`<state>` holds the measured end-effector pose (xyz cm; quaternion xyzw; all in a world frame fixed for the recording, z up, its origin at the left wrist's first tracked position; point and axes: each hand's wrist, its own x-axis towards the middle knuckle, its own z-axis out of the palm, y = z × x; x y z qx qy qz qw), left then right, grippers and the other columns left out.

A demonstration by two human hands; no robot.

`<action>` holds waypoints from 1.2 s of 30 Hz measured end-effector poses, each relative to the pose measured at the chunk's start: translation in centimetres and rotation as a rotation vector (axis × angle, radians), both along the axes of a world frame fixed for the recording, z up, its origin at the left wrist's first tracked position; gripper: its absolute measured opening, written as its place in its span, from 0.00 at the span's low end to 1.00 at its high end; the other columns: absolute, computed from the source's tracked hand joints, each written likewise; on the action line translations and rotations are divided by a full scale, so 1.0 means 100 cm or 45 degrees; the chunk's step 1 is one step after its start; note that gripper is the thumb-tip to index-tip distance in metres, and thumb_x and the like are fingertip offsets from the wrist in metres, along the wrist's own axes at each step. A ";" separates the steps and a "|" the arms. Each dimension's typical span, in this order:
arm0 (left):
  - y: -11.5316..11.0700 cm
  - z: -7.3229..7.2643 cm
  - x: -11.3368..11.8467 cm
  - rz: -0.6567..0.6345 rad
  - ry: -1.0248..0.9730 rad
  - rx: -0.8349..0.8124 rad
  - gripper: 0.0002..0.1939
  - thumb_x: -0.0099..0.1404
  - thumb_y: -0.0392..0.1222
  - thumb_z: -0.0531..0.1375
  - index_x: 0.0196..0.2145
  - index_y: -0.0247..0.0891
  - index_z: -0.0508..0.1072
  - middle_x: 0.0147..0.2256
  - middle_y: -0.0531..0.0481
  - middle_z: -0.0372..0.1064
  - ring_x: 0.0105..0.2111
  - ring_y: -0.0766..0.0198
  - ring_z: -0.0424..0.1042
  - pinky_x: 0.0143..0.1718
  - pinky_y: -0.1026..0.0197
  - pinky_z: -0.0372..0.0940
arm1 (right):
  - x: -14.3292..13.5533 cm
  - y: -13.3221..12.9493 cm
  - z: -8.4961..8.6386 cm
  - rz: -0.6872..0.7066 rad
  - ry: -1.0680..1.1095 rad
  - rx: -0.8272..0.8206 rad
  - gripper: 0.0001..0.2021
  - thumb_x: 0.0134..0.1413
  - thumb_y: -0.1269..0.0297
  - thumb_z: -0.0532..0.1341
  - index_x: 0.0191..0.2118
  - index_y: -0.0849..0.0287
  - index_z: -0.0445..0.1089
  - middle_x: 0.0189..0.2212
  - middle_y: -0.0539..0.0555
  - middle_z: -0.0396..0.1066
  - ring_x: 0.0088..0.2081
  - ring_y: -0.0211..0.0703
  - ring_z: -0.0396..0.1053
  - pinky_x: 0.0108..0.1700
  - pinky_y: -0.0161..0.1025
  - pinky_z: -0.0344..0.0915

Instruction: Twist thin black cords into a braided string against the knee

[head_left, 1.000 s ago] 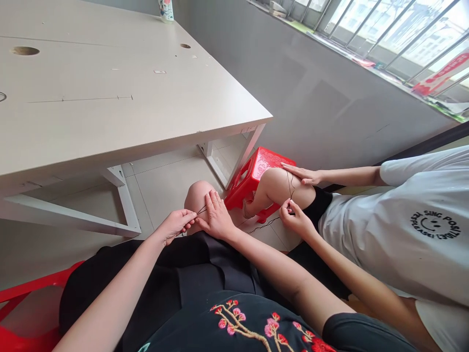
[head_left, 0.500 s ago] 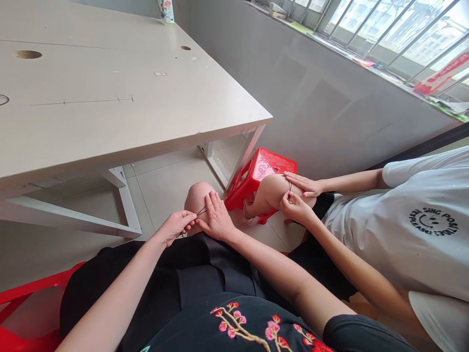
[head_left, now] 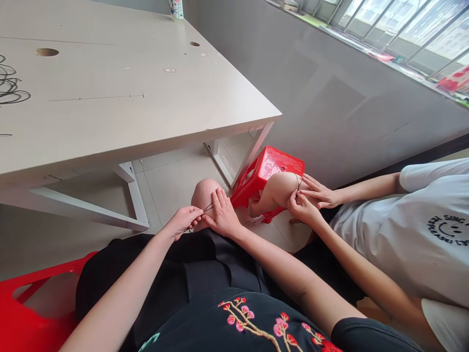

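Observation:
A dark, thin cord runs in two strands from my left hand to the knee, where my right hand lies. My left hand is closed in a pinch on one end of the cord, just left of the knee. Stretched flat over the bare knee, my right hand presses down with its fingers out straight. The far end of the cord disappears beneath this right hand.
To the right, another person in a white T-shirt has both hands on a similar cord at their own knee. A red stool stands beyond. Ahead is a pale table with a heap of black cord.
The view has shifted a little left, bringing the black cord heap on the table into sight. My hands keep the same hold; the other person's upper hand has moved slightly back from their knee.

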<state>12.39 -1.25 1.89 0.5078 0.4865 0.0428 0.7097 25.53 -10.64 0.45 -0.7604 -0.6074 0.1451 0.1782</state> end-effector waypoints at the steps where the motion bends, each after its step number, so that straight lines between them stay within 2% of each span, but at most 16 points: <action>1: 0.000 0.001 0.000 0.005 0.002 0.000 0.13 0.47 0.47 0.63 0.24 0.34 0.68 0.20 0.56 0.61 0.17 0.75 0.56 0.19 0.70 0.50 | 0.000 0.000 -0.001 -0.002 -0.001 0.000 0.41 0.53 0.49 0.53 0.64 0.72 0.41 0.65 0.67 0.33 0.66 0.56 0.30 0.61 0.55 0.44; 14: 0.001 -0.002 0.000 0.004 -0.078 0.060 0.18 0.45 0.51 0.66 0.27 0.34 0.70 0.19 0.57 0.60 0.17 0.76 0.53 0.18 0.69 0.48 | 0.001 0.001 0.002 0.000 -0.026 0.011 0.41 0.53 0.49 0.54 0.64 0.73 0.41 0.65 0.68 0.34 0.66 0.55 0.30 0.61 0.55 0.45; 24: -0.003 0.002 0.003 0.053 -0.022 0.039 0.16 0.45 0.49 0.65 0.26 0.34 0.68 0.18 0.59 0.58 0.16 0.76 0.53 0.18 0.70 0.47 | 0.000 0.000 -0.001 -0.009 0.004 0.013 0.41 0.52 0.50 0.54 0.64 0.72 0.41 0.65 0.67 0.34 0.66 0.55 0.31 0.61 0.56 0.44; 31: -0.004 0.000 0.003 0.078 -0.040 -0.007 0.14 0.46 0.48 0.64 0.23 0.34 0.67 0.19 0.56 0.61 0.18 0.74 0.57 0.20 0.68 0.52 | 0.000 -0.001 -0.003 -0.010 0.009 0.012 0.40 0.53 0.51 0.54 0.64 0.73 0.42 0.65 0.68 0.34 0.65 0.56 0.31 0.61 0.56 0.44; 36: -0.004 -0.001 0.004 0.042 -0.037 0.063 0.17 0.47 0.52 0.64 0.23 0.34 0.67 0.17 0.58 0.57 0.16 0.76 0.52 0.18 0.69 0.47 | 0.001 0.001 -0.001 -0.010 -0.007 0.003 0.41 0.53 0.50 0.54 0.64 0.74 0.42 0.65 0.67 0.35 0.65 0.57 0.31 0.61 0.55 0.44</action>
